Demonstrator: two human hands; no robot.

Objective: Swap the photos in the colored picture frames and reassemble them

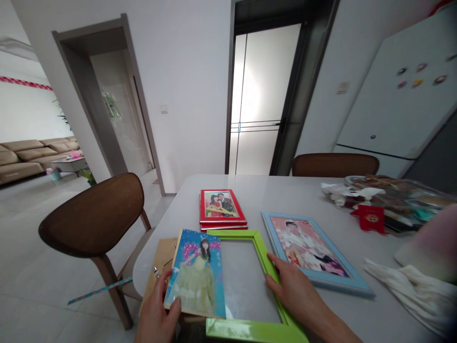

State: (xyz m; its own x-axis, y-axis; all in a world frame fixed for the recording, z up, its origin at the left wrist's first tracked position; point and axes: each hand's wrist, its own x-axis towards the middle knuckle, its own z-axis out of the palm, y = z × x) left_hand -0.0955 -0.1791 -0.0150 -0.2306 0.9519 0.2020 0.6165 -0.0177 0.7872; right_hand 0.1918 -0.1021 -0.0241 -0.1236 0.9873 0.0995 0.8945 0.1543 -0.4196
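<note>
My left hand (160, 305) is closed on the lower left corner of a photo (200, 276) of a person in a pale dress against blue, its thumb on the front. The photo is tilted and overlaps the left part of a green picture frame (262, 247). Through the frame's opening the white table shows. My right hand (289, 281) grips the frame's right side, fingers on the inner edge and the thumb hidden. Partly under the photo and my left hand lies a brown backing board (164, 252) with metal clips.
Red picture frames (223, 209) are stacked behind the green one. A blue picture frame (314, 252) lies to the right on the white table (278, 195). Further right are a red packet (371, 218), plastic bags and a white cloth (410, 286). A brown chair (96, 219) stands at left.
</note>
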